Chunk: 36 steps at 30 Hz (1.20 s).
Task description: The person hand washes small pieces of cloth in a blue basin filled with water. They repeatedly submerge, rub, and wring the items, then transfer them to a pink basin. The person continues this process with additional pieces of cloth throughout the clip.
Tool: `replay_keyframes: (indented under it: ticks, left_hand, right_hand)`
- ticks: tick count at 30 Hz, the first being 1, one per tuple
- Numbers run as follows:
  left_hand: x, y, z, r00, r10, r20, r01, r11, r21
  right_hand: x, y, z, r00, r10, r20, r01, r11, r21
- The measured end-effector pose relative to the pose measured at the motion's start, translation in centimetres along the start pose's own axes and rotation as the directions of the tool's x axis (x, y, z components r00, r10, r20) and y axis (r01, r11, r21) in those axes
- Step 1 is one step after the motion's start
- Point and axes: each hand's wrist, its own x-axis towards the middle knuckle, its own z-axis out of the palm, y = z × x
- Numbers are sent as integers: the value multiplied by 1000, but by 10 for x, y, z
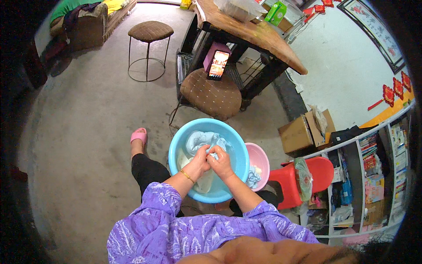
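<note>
A blue plastic basin [242, 161] with water stands on the floor before me. Light blue wet cloth [199, 140] lies bunched in its far part, and a whitish cloth [203, 182] spreads under the water near the left side. My left hand [200, 160] and my right hand [220, 162] meet over the middle of the basin, fingers curled together at the near edge of the blue cloth. A bit of the cloth seems pinched between them. At the right, partly behind the blue basin, a pink basin [262, 158] holds a small blue and cream cloth [254, 175].
A quilted brown stool [211, 95] with a lit phone [219, 64] propped on it stands beyond the basin, by a wooden table [263, 36]. Another stool [150, 31] is farther left. To the right are a red plastic chair [286, 184], cardboard boxes [296, 135] and shelves [360, 178].
</note>
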Motion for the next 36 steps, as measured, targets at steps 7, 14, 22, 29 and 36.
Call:
replay_keyframes:
  ticks: [7, 14, 22, 29, 36]
  left_hand:
    - [-63, 0, 23, 941, 291, 174, -331, 897, 292]
    - [16, -23, -1, 990, 112, -91, -120, 989, -87]
    - [-7, -7, -3, 993, 14, -113, 9, 980, 201]
    - [-1, -22, 30, 965, 242, -102, -234, 968, 87]
    - [-3, -16, 31, 913, 403, 58, -407, 908, 102]
  right_hand:
    - [-10, -41, 2, 999, -26, -48, 32, 992, 118]
    - [10, 67, 11, 967, 230, -109, -244, 961, -132]
    - [-9, 1, 16, 984, 154, -86, -153, 988, 17]
    - [0, 90, -17, 828, 507, -240, -559, 776, -291]
    - [-4, 66, -41, 973, 199, -118, -219, 957, -190]
